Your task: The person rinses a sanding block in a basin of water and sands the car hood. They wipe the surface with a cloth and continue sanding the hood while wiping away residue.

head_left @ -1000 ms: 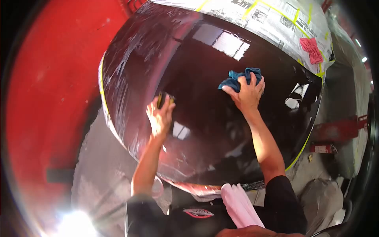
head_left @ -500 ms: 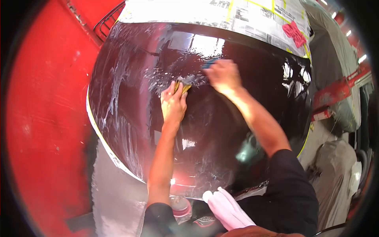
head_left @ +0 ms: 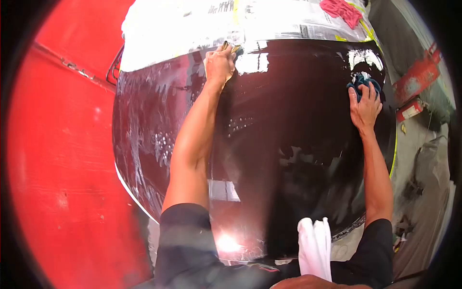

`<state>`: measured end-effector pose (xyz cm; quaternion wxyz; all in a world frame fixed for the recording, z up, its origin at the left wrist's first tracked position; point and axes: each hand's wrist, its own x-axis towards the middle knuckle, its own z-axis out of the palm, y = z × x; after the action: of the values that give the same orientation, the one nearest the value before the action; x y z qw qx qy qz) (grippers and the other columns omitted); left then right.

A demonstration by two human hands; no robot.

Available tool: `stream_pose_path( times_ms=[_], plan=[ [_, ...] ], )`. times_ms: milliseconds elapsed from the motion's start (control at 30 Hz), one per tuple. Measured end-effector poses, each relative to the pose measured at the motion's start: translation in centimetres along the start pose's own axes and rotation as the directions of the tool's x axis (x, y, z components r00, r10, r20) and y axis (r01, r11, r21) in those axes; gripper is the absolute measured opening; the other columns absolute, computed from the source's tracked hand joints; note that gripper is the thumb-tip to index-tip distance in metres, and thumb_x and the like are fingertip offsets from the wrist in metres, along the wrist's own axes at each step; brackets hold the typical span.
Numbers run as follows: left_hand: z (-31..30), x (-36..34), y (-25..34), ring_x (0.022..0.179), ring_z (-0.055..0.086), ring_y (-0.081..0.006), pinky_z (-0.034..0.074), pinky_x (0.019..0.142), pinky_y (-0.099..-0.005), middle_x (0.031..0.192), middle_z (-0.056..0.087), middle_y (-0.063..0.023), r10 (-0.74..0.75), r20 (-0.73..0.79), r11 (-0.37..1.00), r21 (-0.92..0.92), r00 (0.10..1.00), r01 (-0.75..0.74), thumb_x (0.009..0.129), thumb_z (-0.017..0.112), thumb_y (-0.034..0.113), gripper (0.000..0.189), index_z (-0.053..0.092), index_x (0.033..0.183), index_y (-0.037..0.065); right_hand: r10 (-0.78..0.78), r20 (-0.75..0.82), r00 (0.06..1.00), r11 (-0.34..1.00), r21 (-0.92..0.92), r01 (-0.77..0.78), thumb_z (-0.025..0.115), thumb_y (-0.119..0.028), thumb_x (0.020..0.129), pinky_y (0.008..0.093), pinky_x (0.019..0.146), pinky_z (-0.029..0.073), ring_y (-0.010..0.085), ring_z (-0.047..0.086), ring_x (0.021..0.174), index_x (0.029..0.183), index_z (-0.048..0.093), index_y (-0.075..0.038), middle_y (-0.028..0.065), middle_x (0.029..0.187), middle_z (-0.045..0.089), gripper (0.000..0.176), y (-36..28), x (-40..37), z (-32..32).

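A dark, glossy car hood (head_left: 288, 125) stretches out before me, with whitish wet streaks and droplets on its left side. My left hand (head_left: 220, 67) is at the hood's far edge, near the paper covering, its fingers closed on a small yellowish pad (head_left: 236, 49) that is mostly hidden. On the right part of the hood, my right hand (head_left: 366, 108) presses on a bunched dark blue cloth (head_left: 364, 85), fingers over it. A white cloth (head_left: 314, 248) hangs in front of my chest.
Masking paper (head_left: 168, 36) with yellow tape lies beyond the hood, bearing a pink cloth (head_left: 340, 12). A red wall (head_left: 67, 159) stands at left. Over at the right are a fire extinguisher (head_left: 410, 111) and grey sheeting (head_left: 430, 178).
My left hand has moved forward to the hood's far edge with the pad. My right hand has gone to the right with the blue cloth. The view has shifted.
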<state>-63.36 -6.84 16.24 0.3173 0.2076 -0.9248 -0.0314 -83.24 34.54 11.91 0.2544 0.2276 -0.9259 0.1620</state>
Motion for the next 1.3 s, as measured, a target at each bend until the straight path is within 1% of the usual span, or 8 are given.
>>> stream_pose_path(
  times_ms=[133, 200, 300, 333, 367, 467, 767, 1300],
  plan=[
    [-2.2, -5.2, -0.2, 0.104, 0.060, -0.0402, 0.049, 0.093, -0.0496, 0.128, 0.065, -0.0164, 0.127, -0.022, 0.990, 0.060, 0.992, -0.125, 0.091, 0.064, 0.017, 0.042, 0.064, 0.133, 0.015, -0.205, 0.025, 0.978, 0.966, 0.165, 0.198, 0.059, -0.048, 0.097, 0.0585, 0.112, 0.030, 0.0428, 0.041, 0.138, 0.125, 0.058, -0.013, 0.0133, 0.152, 0.044, 0.045, 2.8, 1.1, 0.4],
    [-6.0, -16.5, 2.0, 0.138, 0.048, -0.0254, 0.039, 0.114, -0.0403, 0.153, 0.049, -0.0116, -0.173, 0.132, 0.881, -0.423, 0.976, 0.213, 0.093, 0.064, 0.005, 0.044, 0.063, 0.136, 0.010, -0.337, 0.060, 0.940, 0.915, 0.255, 0.312, 0.061, -0.044, 0.097, 0.0541, 0.112, 0.032, 0.0416, 0.041, 0.138, 0.129, 0.056, -0.012, 0.0145, 0.153, 0.043, 0.046, 4.8, 1.7, -0.9],
    [-10.6, -24.5, 5.3, 0.128, 0.055, -0.0317, 0.042, 0.112, -0.0398, 0.150, 0.052, -0.0150, -0.043, 0.075, 0.996, -0.071, 0.996, 0.049, 0.087, 0.070, 0.000, 0.048, 0.064, 0.134, 0.008, -0.346, 0.028, 0.938, 0.920, 0.209, 0.332, 0.061, -0.044, 0.097, 0.0547, 0.113, 0.031, 0.0412, 0.040, 0.138, 0.131, 0.055, -0.013, 0.0138, 0.153, 0.041, 0.047, 4.8, 1.3, -0.8],
    [-7.3, -23.1, 3.6, 0.125, 0.056, -0.0362, 0.040, 0.113, -0.0437, 0.142, 0.058, -0.0194, -0.389, 0.105, 0.644, -0.679, 0.915, 0.352, 0.088, 0.069, 0.003, 0.044, 0.067, 0.132, 0.011, -0.337, -0.012, 0.941, 0.928, 0.163, 0.334, 0.061, -0.044, 0.097, 0.0557, 0.114, 0.030, 0.0411, 0.039, 0.139, 0.132, 0.055, -0.014, 0.0131, 0.154, 0.041, 0.047, 4.3, 2.1, -0.3],
    [-9.6, -17.5, 3.9, 0.124, 0.056, -0.0399, 0.037, 0.114, -0.0481, 0.141, 0.058, -0.0213, -0.068, 0.112, 0.997, -0.021, 0.991, 0.070, 0.090, 0.068, 0.006, 0.046, 0.065, 0.135, 0.013, -0.344, -0.009, 0.939, 0.925, 0.168, 0.340, 0.061, -0.044, 0.097, 0.0557, 0.114, 0.030, 0.0411, 0.039, 0.139, 0.132, 0.055, -0.014, 0.0131, 0.154, 0.041, 0.047, 4.1, 2.1, 0.1],
    [-4.6, -7.0, 0.7, 0.102, 0.062, -0.0391, 0.048, 0.094, -0.0485, 0.125, 0.067, -0.0141, 0.006, 0.013, 0.993, 0.116, 1.000, -0.008, 0.092, 0.064, 0.021, 0.034, 0.068, 0.125, 0.013, -0.314, -0.040, 0.948, 0.940, 0.124, 0.317, 0.060, -0.045, 0.098, 0.0588, 0.112, 0.029, 0.0390, 0.040, 0.139, 0.131, 0.056, -0.014, 0.0109, 0.152, 0.044, 0.045, 4.5, 2.5, 0.4],
    [-8.1, -17.8, 4.0, 0.116, 0.059, -0.0368, 0.043, 0.104, -0.0484, 0.134, 0.063, -0.0146, -0.236, -0.060, 0.972, 0.005, 0.970, 0.237, 0.095, 0.065, 0.025, 0.033, 0.070, 0.126, 0.013, -0.285, -0.081, 0.955, 0.954, 0.072, 0.291, 0.058, -0.050, 0.098, 0.0531, 0.111, 0.032, 0.0402, 0.046, 0.133, 0.135, 0.056, -0.016, 0.0125, 0.153, 0.043, 0.050, 4.9, 2.1, 1.4],
    [-2.8, -4.4, 0.5, 0.116, 0.062, -0.0368, 0.041, 0.108, -0.0487, 0.125, 0.068, -0.0209, -0.121, -0.141, 0.972, 0.182, 0.983, 0.145, 0.100, 0.056, 0.036, 0.039, 0.071, 0.127, 0.012, -0.245, -0.057, 0.968, 0.963, 0.105, 0.250, 0.061, -0.047, 0.096, 0.0513, 0.111, 0.032, 0.0393, 0.046, 0.132, 0.133, 0.058, -0.014, 0.0139, 0.150, 0.046, 0.049, 3.7, 2.2, -0.1]
  ],
)
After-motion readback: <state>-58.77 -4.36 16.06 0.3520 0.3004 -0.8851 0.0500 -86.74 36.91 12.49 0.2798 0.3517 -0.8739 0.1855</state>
